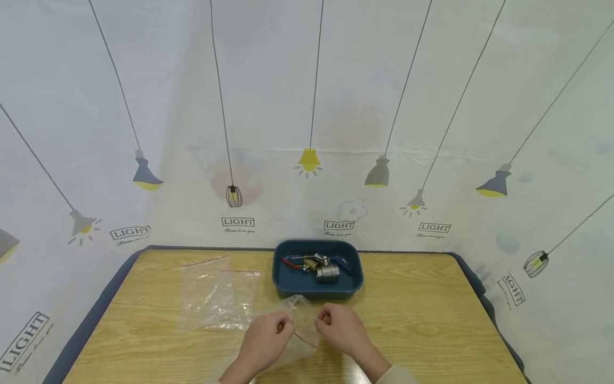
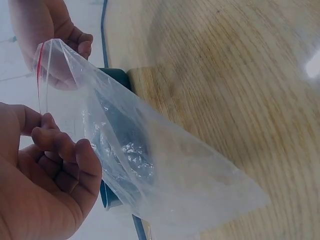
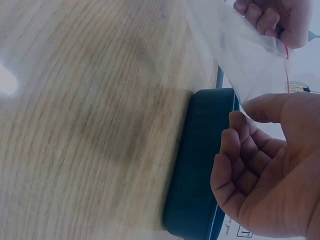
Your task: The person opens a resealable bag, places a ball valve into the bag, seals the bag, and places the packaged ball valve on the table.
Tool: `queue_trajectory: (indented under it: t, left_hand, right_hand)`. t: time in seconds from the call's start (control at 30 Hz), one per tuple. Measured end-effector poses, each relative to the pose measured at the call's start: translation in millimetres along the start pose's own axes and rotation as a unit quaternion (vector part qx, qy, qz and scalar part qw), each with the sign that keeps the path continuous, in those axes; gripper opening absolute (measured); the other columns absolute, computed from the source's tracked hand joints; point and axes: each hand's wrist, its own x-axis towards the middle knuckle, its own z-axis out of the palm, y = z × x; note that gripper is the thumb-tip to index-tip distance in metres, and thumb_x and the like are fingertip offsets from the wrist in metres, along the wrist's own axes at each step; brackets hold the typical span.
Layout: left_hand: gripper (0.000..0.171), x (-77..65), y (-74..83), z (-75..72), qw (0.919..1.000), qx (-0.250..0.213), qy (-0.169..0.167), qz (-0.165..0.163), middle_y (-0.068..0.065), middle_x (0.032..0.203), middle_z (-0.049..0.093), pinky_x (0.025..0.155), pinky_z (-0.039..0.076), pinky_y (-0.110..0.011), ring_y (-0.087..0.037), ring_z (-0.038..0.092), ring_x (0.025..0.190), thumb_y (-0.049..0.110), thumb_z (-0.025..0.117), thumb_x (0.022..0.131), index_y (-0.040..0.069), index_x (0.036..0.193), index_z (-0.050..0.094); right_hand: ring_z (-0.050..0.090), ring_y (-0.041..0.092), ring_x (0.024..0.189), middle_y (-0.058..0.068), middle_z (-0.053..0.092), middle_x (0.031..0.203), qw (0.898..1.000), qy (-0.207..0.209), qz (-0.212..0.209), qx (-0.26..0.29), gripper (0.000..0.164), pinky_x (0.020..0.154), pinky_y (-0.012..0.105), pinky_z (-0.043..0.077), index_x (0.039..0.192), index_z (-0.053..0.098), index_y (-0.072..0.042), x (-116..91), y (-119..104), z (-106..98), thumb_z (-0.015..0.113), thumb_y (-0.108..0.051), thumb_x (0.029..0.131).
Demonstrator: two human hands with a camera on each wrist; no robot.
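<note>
A clear zip-lock bag with a red line along its mouth is held up between both hands, over the near side of the table. My left hand pinches the bag's mouth edge between thumb and forefinger, other fingers curled, as the left wrist view shows. Opposite it, my right hand pinches an edge of the bag with thumb and forefinger. The bag hangs slanted and looks flat, with nothing visible inside. Just beyond the hands sits a dark blue tray.
Inside the tray lie a steel valve, a brass valve with a red handle, and a blue handle. More clear zip-lock bags lie flat on the wooden table at left. A lamp-patterned curtain surrounds the table.
</note>
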Motion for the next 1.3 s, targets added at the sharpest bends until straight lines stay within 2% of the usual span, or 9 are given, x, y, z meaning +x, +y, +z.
queue_trajectory:
  t: [0.2,0.43,0.53,0.63,0.8,0.93,1.1,1.3]
  left_hand:
    - [0.026,0.3,-1.4,4.7,1.0000,0.000,-0.006,-0.001,0.014,0.052,0.039,0.046,0.030,-0.019,-0.001,0.036,0.047,0.025,0.056,0.085,0.024,0.060,0.049]
    - [0.029,-1.4,-5.9,1.9,0.9998,0.014,0.010,-0.009,0.014,0.051,0.034,0.044,0.026,-0.018,-0.001,0.031,0.045,0.025,0.055,0.084,0.023,0.058,0.043]
    - [0.031,-0.2,-7.7,2.1,0.9998,0.013,0.010,-0.014,0.014,0.050,0.032,0.044,0.025,-0.018,-0.001,0.029,0.044,0.025,0.055,0.084,0.022,0.057,0.041]
    - [0.033,1.4,-8.7,2.1,0.9997,0.012,0.005,-0.021,0.014,0.049,0.032,0.044,0.025,-0.018,-0.001,0.029,0.043,0.025,0.055,0.085,0.022,0.056,0.040]
    - [0.034,3.3,-7.7,1.7,0.9996,0.012,0.004,-0.026,0.014,0.049,0.032,0.044,0.024,-0.018,-0.002,0.028,0.043,0.026,0.055,0.085,0.022,0.055,0.040]
    - [0.032,3.5,-6.4,1.8,0.9998,0.010,0.010,-0.017,0.014,0.050,0.032,0.044,0.024,-0.019,-0.001,0.028,0.044,0.025,0.056,0.084,0.022,0.056,0.041]
    - [0.032,3.7,-6.1,0.6,0.9998,0.006,0.009,-0.015,0.014,0.049,0.033,0.044,0.024,-0.018,-0.001,0.029,0.044,0.024,0.056,0.085,0.022,0.056,0.042]
    - [0.033,5.5,-6.1,0.1,0.9998,-0.008,-0.002,-0.019,0.013,0.049,0.031,0.044,0.024,-0.018,-0.002,0.028,0.044,0.024,0.055,0.086,0.022,0.056,0.041]
  right_hand:
    - [0.044,0.003,0.052,-0.011,0.054,0.062,1.000,-0.011,-0.005,0.005,0.009,0.047,0.022,0.035,0.076,0.061,-0.022,-1.3,-1.5,-0.1,0.064,-0.028,0.081]
    - [0.046,0.000,0.053,-0.012,0.055,0.063,0.998,-0.037,-0.038,0.015,0.013,0.049,0.021,0.037,0.079,0.063,-0.021,4.6,-4.3,-0.3,0.061,-0.033,0.084]
    - [0.047,0.001,0.054,-0.011,0.056,0.064,0.998,-0.031,-0.046,0.027,0.018,0.050,0.021,0.039,0.082,0.063,-0.020,9.9,-1.5,-5.0,0.059,-0.037,0.087]
    - [0.049,0.001,0.056,-0.010,0.058,0.067,0.998,-0.007,-0.054,0.030,0.016,0.052,0.020,0.041,0.084,0.063,-0.020,17.7,3.4,-11.4,0.060,-0.035,0.088]
    - [0.052,0.002,0.063,-0.010,0.060,0.073,0.999,0.029,-0.038,-0.017,0.005,0.056,0.022,0.042,0.086,0.061,-0.021,37.2,13.8,-23.6,0.063,-0.026,0.085]
    - [0.056,0.008,0.070,-0.007,0.062,0.080,0.997,0.039,-0.020,-0.069,0.011,0.061,0.028,0.045,0.092,0.063,-0.018,54.3,21.3,-31.0,0.066,-0.023,0.083]
    - [0.060,0.017,0.085,0.000,0.065,0.094,0.991,0.032,-0.026,-0.131,0.024,0.073,0.037,0.049,0.102,0.064,-0.014,74.2,29.8,-32.6,0.068,-0.023,0.081]
    - [0.057,0.022,0.092,-0.001,0.065,0.097,0.975,0.001,-0.025,-0.223,0.025,0.083,0.046,0.042,0.107,0.065,-0.020,99.1,39.3,-26.9,0.068,-0.024,0.082]
